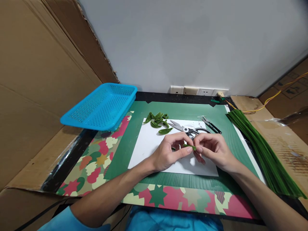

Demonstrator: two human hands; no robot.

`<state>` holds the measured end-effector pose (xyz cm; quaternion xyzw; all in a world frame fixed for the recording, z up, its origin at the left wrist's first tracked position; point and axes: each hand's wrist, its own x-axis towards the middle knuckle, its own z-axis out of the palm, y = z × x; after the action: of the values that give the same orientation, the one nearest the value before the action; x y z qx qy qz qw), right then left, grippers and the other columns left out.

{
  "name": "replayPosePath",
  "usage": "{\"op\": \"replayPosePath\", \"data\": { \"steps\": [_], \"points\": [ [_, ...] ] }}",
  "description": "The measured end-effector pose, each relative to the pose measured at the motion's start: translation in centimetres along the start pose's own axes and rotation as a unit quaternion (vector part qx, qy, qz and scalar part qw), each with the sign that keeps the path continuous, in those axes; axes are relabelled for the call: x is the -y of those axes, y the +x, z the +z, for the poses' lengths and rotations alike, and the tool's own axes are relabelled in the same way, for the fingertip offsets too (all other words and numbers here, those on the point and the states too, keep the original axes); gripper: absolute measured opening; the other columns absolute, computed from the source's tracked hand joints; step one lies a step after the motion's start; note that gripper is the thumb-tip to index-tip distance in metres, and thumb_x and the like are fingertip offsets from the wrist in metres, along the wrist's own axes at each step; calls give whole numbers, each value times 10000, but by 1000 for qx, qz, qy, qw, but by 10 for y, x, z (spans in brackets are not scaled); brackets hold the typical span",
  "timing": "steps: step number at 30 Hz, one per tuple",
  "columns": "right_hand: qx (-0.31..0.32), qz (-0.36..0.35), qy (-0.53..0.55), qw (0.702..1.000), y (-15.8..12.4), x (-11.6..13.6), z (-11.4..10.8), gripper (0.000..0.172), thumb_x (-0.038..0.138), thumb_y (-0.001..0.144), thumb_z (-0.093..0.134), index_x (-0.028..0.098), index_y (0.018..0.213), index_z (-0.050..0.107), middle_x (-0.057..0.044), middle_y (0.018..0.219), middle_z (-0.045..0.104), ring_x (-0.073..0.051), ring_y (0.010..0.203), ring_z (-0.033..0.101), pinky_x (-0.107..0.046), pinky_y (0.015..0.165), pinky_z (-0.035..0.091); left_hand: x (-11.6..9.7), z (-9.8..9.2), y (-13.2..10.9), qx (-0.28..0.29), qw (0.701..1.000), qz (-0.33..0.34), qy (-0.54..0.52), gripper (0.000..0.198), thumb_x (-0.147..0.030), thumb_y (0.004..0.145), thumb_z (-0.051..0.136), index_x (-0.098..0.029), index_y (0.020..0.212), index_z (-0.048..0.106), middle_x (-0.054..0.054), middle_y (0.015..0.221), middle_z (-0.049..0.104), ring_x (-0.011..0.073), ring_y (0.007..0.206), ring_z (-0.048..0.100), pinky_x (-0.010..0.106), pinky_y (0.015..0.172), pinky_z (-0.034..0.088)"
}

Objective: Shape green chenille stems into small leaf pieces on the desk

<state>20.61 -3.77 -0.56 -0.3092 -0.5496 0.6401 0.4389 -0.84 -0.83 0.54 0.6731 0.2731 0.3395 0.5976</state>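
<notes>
- Pinching a green strip (188, 146) over white paper (144, 146), left hand (170, 151) and right hand (216, 148) meet, fingers closed on it;
- scissors (186, 129) lie just beyond;
- green pieces (158, 121) rest around the paper's far left corner.

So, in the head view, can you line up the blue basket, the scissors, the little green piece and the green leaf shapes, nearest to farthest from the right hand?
1. Little green piece: at the right hand.
2. Scissors: just beyond, slightly left.
3. Green leaf shapes: farther left.
4. Blue basket: far left.
</notes>
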Motion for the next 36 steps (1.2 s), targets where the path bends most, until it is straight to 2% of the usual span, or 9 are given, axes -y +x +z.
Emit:
{"op": "replayPosePath", "data": {
  "steps": [5,11,23,31,36],
  "points": [
    [-18,-13,-18,1000,-1,1,1,197,325,926,778,175,843,679,-10,620,652,-123,501,565,-250,493,439,1,1,-1,-4,1000,9,2,209,-355,954,701,-153,1003,725,53,941,647,134,737,569,269,664,440],
    [-21,-7,-58,998,-2,4,0,220,348,928,773,170,836,681,-13,607,650,-121,497,548,-251,500,434,2,0,-1,-7,998,31,57,176,-329,971,677,-160,997,718,60,969,664,146,792,570,263,681,436],
    [-39,-10,-151,988,-2,2,-3,228,358,903,788,176,819,678,-2,643,617,-125,566,541,-250,533,432,6,-1,0,-9,989,63,136,149,-304,978,648,-167,995,703,54,959,658,132,732,561,252,638,455],
    [-56,-20,-151,987,4,3,-1,216,334,906,776,178,810,663,10,644,614,-112,551,541,-237,529,434,4,-5,3,-11,988,39,148,148,-310,979,651,-175,988,712,43,934,640,145,760,567,251,638,427],
    [-40,-12,-98,994,7,4,-2,257,424,941,742,189,887,655,12,667,616,-119,561,539,-248,550,448,5,-8,6,-12,991,32,132,159,-329,1001,639,-184,1001,703,37,940,644,148,789,568,252,663,441]
  ]
}}
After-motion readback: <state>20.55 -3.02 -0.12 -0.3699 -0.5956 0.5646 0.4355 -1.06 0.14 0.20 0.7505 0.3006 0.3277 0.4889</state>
